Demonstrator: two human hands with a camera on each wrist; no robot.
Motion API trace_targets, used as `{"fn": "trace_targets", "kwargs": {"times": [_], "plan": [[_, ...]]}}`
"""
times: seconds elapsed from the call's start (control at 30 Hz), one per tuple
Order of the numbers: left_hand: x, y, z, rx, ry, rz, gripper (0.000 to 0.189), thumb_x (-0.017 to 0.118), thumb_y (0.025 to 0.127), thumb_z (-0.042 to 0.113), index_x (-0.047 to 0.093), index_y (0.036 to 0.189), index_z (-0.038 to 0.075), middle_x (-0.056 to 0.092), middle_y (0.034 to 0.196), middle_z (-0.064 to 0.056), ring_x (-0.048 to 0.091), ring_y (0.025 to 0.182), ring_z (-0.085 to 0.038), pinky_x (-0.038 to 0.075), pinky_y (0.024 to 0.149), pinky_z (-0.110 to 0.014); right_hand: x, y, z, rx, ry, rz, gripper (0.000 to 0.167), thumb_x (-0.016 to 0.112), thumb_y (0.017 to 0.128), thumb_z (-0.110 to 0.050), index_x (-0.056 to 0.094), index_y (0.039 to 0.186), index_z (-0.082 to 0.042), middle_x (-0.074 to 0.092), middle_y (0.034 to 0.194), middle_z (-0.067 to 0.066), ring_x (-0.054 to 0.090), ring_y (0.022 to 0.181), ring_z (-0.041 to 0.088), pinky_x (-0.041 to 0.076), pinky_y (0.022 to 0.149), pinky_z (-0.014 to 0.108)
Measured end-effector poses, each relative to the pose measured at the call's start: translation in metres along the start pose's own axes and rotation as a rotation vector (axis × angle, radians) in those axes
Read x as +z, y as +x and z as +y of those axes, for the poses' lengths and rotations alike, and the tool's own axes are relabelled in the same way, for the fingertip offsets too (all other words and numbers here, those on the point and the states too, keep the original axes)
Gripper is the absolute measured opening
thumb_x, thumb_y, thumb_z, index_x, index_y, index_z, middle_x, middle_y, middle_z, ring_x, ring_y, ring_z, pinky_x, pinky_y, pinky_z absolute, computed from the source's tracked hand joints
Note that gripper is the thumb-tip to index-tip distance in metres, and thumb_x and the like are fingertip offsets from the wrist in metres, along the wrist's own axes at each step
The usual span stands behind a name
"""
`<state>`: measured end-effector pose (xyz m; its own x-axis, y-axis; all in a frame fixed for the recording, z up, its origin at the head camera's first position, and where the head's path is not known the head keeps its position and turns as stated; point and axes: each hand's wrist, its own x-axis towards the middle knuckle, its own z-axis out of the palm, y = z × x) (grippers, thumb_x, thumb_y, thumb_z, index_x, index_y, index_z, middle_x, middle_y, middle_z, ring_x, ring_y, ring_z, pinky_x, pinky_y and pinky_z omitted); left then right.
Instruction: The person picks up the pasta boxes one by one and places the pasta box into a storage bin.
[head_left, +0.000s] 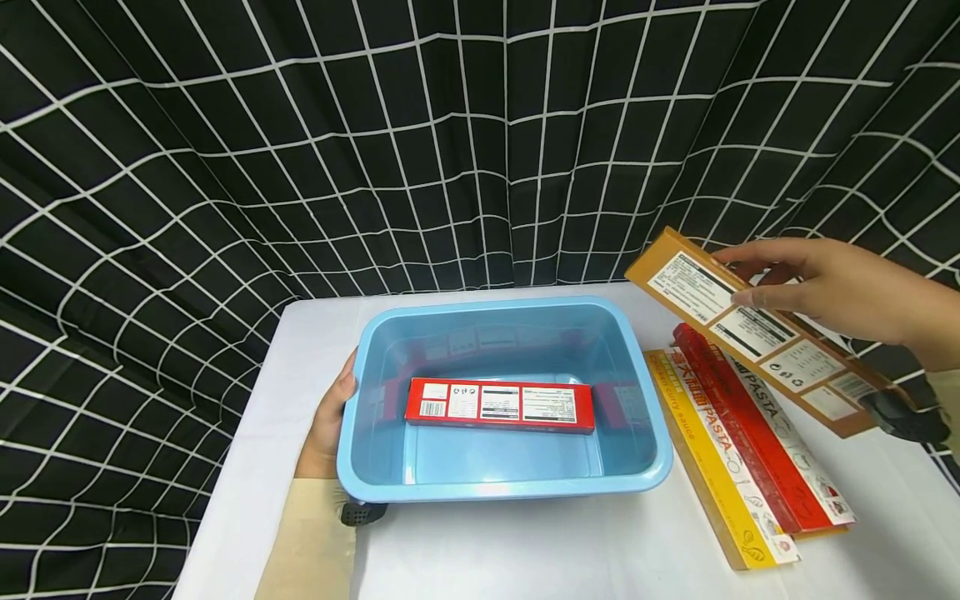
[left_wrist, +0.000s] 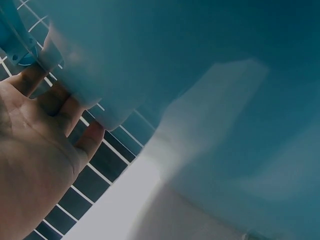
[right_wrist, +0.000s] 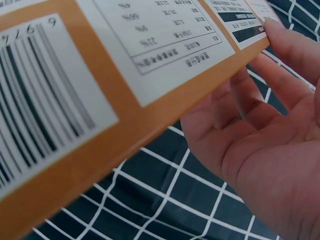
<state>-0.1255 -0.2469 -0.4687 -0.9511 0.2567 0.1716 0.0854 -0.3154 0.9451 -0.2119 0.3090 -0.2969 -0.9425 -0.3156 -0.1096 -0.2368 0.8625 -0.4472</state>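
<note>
My right hand (head_left: 817, 279) holds a long orange-brown pasta box (head_left: 750, 329) in the air at the right, tilted down to the right. The thumb lies on its printed face and the other fingers are behind it. In the right wrist view the box (right_wrist: 125, 120) shows a barcode and a printed table. A blue plastic bin (head_left: 510, 492) stands mid-table. At its left end my left hand (head_left: 330, 417) rests against the outside, fingertips just under the rim. The left wrist view shows those fingers (left_wrist: 90, 140) touching the glossy wall. One red box (head_left: 498, 406) lies flat inside the bin, printed side up.
Right of the bin, a yellow box (head_left: 712, 467) marked curry sauce and a red PASTA box (head_left: 765, 433) lie side by side on the white table (head_left: 525, 550), partly under the raised box. A black curtain with white grid lines (head_left: 465, 167) surrounds the table.
</note>
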Motion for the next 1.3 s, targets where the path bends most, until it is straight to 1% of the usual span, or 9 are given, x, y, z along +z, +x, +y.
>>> {"fn": "trace_targets", "kwargs": {"times": [0.07,0.23,0.47,0.53,0.7,0.9,1.03,1.2,1.3], "plan": [[0.000,0.001,0.000,0.003,0.003,-0.005,0.072,0.036,0.108,0.038,0.021,0.175,0.019,0.023,0.177,-0.014,0.019,0.162,-0.032,0.012,0.127,-0.057,0.000,0.001,-0.004,-0.014,0.005,0.011,0.056,0.073,0.106,-0.012,0.054,0.158,-0.003,0.061,0.133,0.027,0.061,0.101,0.041,0.061,0.064,0.032],[0.000,0.001,-0.001,0.005,0.008,-0.005,0.072,0.036,0.107,0.037,0.021,0.175,0.019,0.024,0.177,-0.013,0.019,0.162,-0.032,0.013,0.127,-0.057,-0.001,0.002,-0.013,-0.028,0.027,0.015,0.056,0.072,0.107,-0.011,0.054,0.159,-0.006,0.060,0.136,0.029,0.065,0.099,0.041,0.063,0.064,0.038],[0.000,0.001,-0.002,-0.005,0.012,0.021,0.073,0.036,0.107,0.038,0.021,0.175,0.018,0.026,0.176,-0.012,0.021,0.161,-0.031,0.013,0.127,-0.058,-0.005,0.007,-0.026,-0.078,0.010,0.030,0.057,0.074,0.105,-0.010,0.055,0.158,-0.006,0.062,0.137,0.028,0.066,0.101,0.041,0.062,0.064,0.036],[0.001,0.001,-0.002,-0.007,0.010,0.021,0.073,0.036,0.107,0.038,0.021,0.175,0.018,0.026,0.176,-0.011,0.021,0.161,-0.031,0.013,0.127,-0.058,-0.005,0.007,-0.030,-0.086,0.006,0.031,0.057,0.074,0.105,-0.012,0.055,0.159,-0.007,0.062,0.136,0.027,0.066,0.101,0.041,0.063,0.064,0.037],[0.000,-0.001,-0.002,-0.008,0.020,0.028,0.072,0.037,0.107,0.038,0.023,0.175,0.020,0.028,0.176,-0.010,0.021,0.161,-0.030,0.013,0.127,-0.059,-0.005,0.010,-0.044,-0.105,0.011,0.041,0.057,0.075,0.105,-0.012,0.056,0.159,-0.011,0.064,0.134,0.023,0.067,0.099,0.038,0.061,0.065,0.033],[-0.001,0.000,-0.001,-0.004,0.020,0.002,0.071,0.036,0.108,0.037,0.021,0.175,0.020,0.026,0.176,-0.011,0.020,0.161,-0.030,0.012,0.127,-0.059,-0.005,0.015,-0.062,-0.155,0.032,0.039,0.056,0.076,0.104,-0.012,0.059,0.158,-0.014,0.066,0.133,0.019,0.067,0.100,0.036,0.061,0.066,0.032],[-0.001,0.000,0.000,-0.003,0.021,0.000,0.071,0.036,0.108,0.038,0.021,0.175,0.020,0.025,0.177,-0.010,0.019,0.162,-0.029,0.012,0.127,-0.058,-0.006,0.019,-0.074,-0.188,0.038,0.038,0.056,0.077,0.104,-0.013,0.060,0.157,-0.015,0.067,0.133,0.017,0.066,0.102,0.034,0.061,0.067,0.031],[-0.002,-0.001,0.000,0.006,0.020,-0.014,0.071,0.035,0.109,0.036,0.018,0.176,0.018,0.023,0.177,-0.011,0.017,0.162,-0.029,0.011,0.128,-0.055,-0.004,0.022,-0.090,-0.220,0.048,0.024,0.054,0.077,0.103,-0.013,0.063,0.156,-0.018,0.067,0.132,0.013,0.066,0.100,0.032,0.061,0.068,0.031],[-0.002,-0.001,0.000,0.007,0.021,-0.008,0.071,0.035,0.109,0.036,0.019,0.176,0.018,0.023,0.178,-0.010,0.017,0.163,-0.028,0.011,0.128,-0.055,-0.003,0.024,-0.098,-0.237,0.069,0.005,0.054,0.077,0.103,-0.011,0.064,0.154,-0.016,0.067,0.131,0.013,0.065,0.102,0.032,0.061,0.068,0.032]]}}
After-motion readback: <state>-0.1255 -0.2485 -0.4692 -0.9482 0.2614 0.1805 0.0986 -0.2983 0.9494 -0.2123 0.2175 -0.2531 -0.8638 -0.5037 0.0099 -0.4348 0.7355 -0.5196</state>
